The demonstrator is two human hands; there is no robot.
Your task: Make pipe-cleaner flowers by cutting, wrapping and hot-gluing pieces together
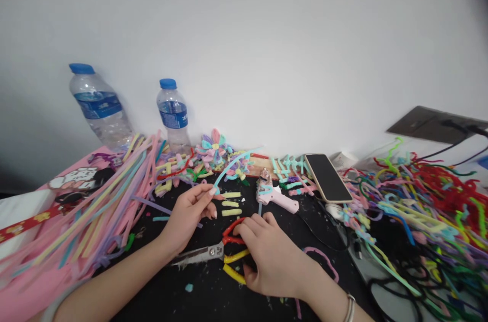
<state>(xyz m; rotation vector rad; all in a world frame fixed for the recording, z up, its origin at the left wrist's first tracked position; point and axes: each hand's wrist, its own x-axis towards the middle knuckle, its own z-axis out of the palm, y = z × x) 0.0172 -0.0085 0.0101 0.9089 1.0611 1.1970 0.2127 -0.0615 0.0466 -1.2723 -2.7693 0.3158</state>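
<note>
My left hand [188,218] pinches the lower end of a light blue pipe cleaner [229,167] that arcs up and to the right. My right hand [272,258] lies over the red and yellow handles of a pair of scissors [208,253], fingers curled into the handle loops. The scissor blades lie closed on the black table [213,296], pointing left. Three short yellow pipe cleaner pieces [231,203] lie in a row just beyond my hands. A pink glue gun [272,195] lies to their right.
Long pastel pipe cleaners [95,210] are heaped at the left, and a tangle of coloured ones [423,210] at the right. A phone [328,177], pipe cleaner flowers [213,152] and two water bottles [99,108] [173,116] stand along the white wall.
</note>
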